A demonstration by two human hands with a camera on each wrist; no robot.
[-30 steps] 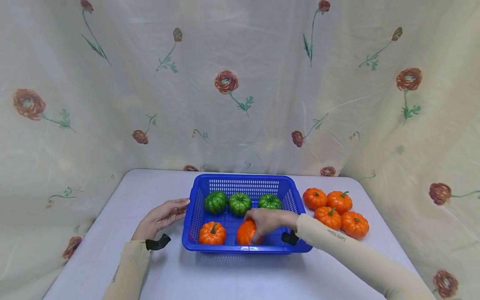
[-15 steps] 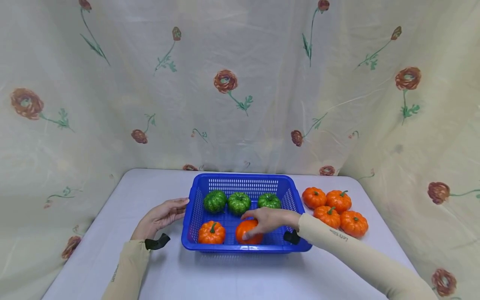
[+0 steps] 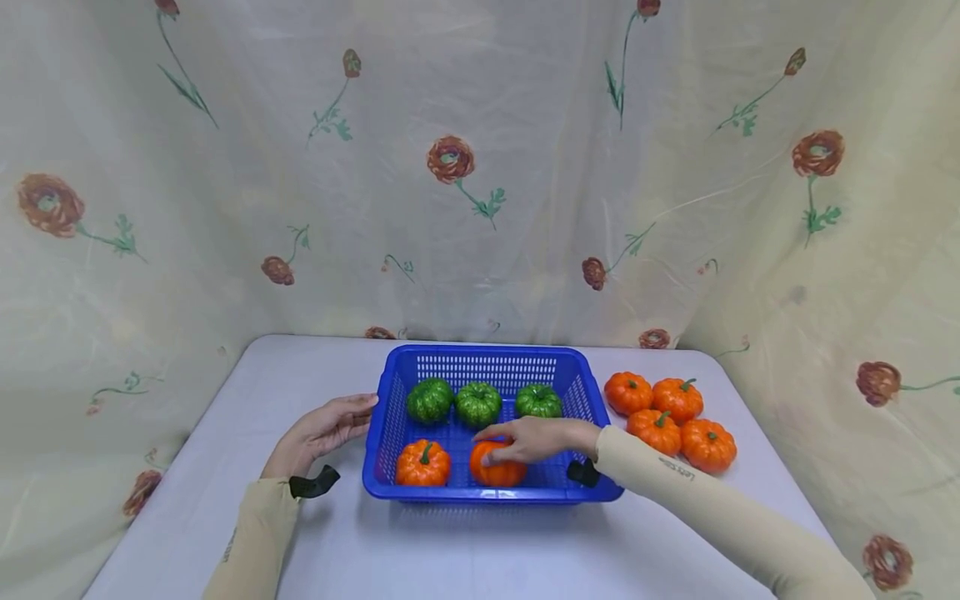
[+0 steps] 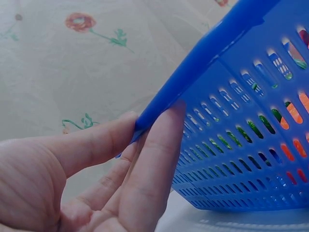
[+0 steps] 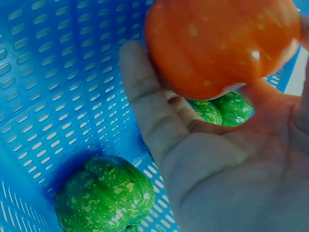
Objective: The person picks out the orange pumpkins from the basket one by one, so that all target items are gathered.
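A blue plastic basket (image 3: 491,495) stands on the table. My left hand (image 3: 330,429) is at its left side; in the left wrist view the thumb lies on the rim and the fingers beneath, pinching it. Inside the basket, my right hand (image 3: 528,439) holds an orange toy pumpkin (image 3: 501,475) at the front middle, thumb and fingers around its sides in the right wrist view. A second orange pumpkin (image 3: 423,465) sits front left. Along the back are three green speckled pumpkins: left (image 3: 431,401), middle (image 3: 477,405) and right (image 3: 538,401), the last partly behind the right hand.
Several orange pumpkins (image 3: 707,446) are grouped on the table right of the basket, beside the right forearm (image 3: 675,479). The white table (image 3: 480,558) meets a flowered curtain (image 3: 495,275) at the back and sides.
My right hand has shifted a little left over the orange pumpkin, and its thumb has swung from the pumpkin's right side onto its front. The left hand has stayed at the basket rim.
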